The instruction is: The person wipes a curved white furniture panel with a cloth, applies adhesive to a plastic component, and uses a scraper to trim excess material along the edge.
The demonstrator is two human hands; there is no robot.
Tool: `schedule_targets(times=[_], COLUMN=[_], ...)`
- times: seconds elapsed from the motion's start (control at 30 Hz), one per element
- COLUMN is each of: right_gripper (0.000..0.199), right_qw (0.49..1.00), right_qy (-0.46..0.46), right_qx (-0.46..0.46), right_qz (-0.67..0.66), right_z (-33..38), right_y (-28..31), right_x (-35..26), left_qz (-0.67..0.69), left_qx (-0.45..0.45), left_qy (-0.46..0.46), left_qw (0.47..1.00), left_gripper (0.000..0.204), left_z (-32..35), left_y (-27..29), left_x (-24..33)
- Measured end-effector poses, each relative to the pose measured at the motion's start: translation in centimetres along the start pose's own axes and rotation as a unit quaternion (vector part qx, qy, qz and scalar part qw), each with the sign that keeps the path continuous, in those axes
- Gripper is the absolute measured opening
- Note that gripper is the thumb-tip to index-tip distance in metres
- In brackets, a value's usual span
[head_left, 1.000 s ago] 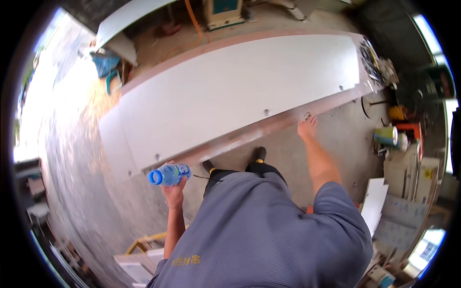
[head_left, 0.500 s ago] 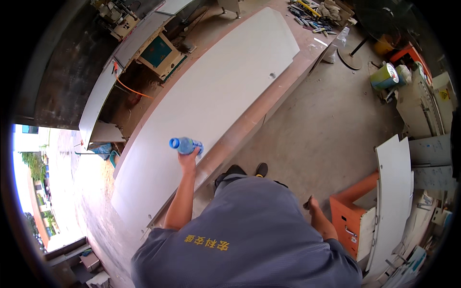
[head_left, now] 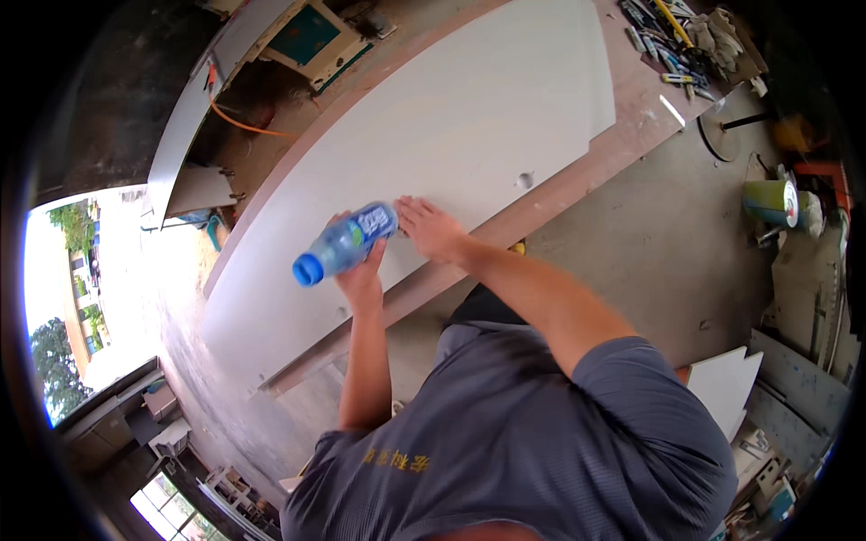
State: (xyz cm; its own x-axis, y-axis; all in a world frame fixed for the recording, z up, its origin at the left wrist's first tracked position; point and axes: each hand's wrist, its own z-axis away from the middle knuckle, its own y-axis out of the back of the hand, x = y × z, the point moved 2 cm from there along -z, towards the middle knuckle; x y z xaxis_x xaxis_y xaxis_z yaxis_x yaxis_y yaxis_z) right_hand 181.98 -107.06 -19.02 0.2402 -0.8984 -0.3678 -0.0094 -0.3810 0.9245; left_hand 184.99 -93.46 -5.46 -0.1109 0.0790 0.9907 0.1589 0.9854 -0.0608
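Altogether one bottle (head_left: 347,243), one gripping left hand (head_left: 363,278), one right hand (head_left: 435,233)

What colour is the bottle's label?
The label is mostly blue with white lettering, seen best in the head view.

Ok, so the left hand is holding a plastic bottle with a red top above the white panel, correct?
Not quite: the top is blue, not red, as the head view shows. The left hand is holding the plastic bottle above the white panel.
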Motion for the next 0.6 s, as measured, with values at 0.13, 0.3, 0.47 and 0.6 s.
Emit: schedule_targets(times=[0.13, 0.3, 0.47, 0.6], right_gripper=[0.072, 0.065, 0.059, 0.058], right_qw=[0.999, 0.985, 0.901, 0.926], right_qy=[-0.004, -0.162, -0.399, -0.339], right_qx=[-0.019, 0.008, 0.167, 0.162], right_qz=[-0.025, 0.053, 0.023, 0.038], right_z=[0.9, 4.4, 12.9, 18.3], right_y=[0.4, 7.8, 17.6, 21.4], right_x=[4.5, 21.0, 41.0, 43.6], left_qz=[-0.048, -0.094, -0.039, -0.083], left_qx=[0.014, -0.017, -0.151, -0.201], left_qy=[0.018, 0.086, 0.125, 0.103], left_qw=[0.999, 0.992, 0.98, 0.971], left_gripper=[0.087, 0.087, 0.08, 0.069], left_z=[2.3, 2.9, -0.5, -6.0], left_y=[-0.4, -7.2, -22.6, -37.3], left_x=[-1.9, -2.6, -4.7, -8.0])
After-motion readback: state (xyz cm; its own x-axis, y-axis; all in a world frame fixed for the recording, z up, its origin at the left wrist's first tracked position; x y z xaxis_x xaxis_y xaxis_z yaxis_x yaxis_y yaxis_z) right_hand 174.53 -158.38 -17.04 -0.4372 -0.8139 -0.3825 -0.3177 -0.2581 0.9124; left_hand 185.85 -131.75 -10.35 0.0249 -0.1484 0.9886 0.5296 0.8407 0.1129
